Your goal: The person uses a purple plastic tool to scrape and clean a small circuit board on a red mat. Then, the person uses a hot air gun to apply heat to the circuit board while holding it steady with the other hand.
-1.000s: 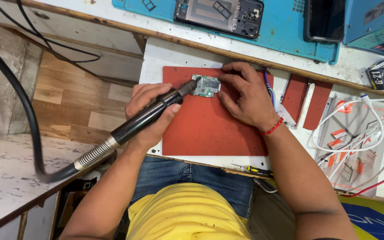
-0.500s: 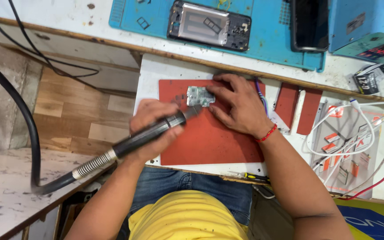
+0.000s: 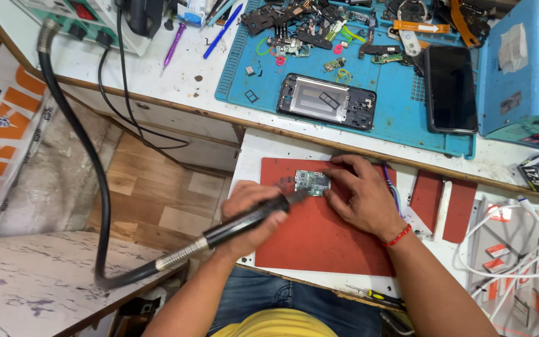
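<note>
A small green circuit board (image 3: 312, 181) lies on a red mat (image 3: 325, 240) on a white pull-out shelf. My left hand (image 3: 251, 215) grips a black hot-air wand (image 3: 254, 218) with a metal collar and thick black hose (image 3: 88, 168); its nozzle tip points at the board's left edge. My right hand (image 3: 363, 196) rests on the mat with its fingertips pressing the board's right side. A red thread band is on that wrist.
A blue work mat (image 3: 400, 118) on the bench above holds an opened phone frame (image 3: 327, 101), a black phone (image 3: 449, 87) and several loose parts. A blue box (image 3: 525, 68) stands right. White cables (image 3: 519, 249) lie at right; two red pads (image 3: 444, 203) beside the mat.
The view has tilted up, so more of the bench shows. Both hands and the wand stay at the board, with the nozzle tip still at its left edge.
</note>
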